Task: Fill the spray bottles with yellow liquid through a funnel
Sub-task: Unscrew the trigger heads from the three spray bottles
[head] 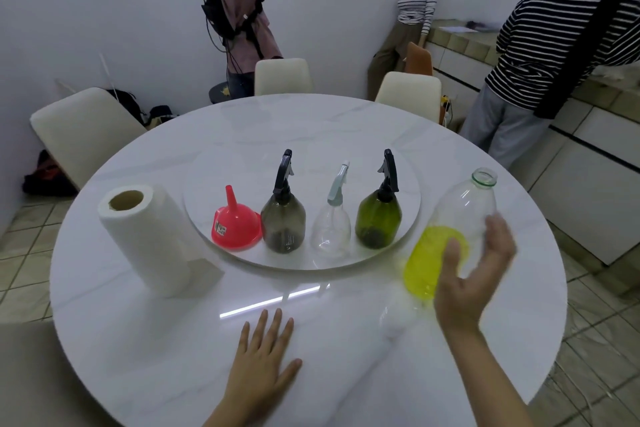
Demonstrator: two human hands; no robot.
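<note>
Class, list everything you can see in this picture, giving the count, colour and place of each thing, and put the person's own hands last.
Table: one, white marble, round, centre.
Turntable: one, white, mid-table.
Funnel: one, red, upside down, left on the turntable.
Spray bottles: three on the turntable, in a row right of the funnel: grey, clear, green.
Bottle: one, clear, uncapped, yellow liquid at the bottom, right of the turntable.
Paper towel roll: one, white, left on the table.
Chairs: three cream, behind the table.
Other people: two, striped tops, back right.
Counter: one, white-fronted, right.
Hands: left flat on the table; right open beside the bottle.
</note>
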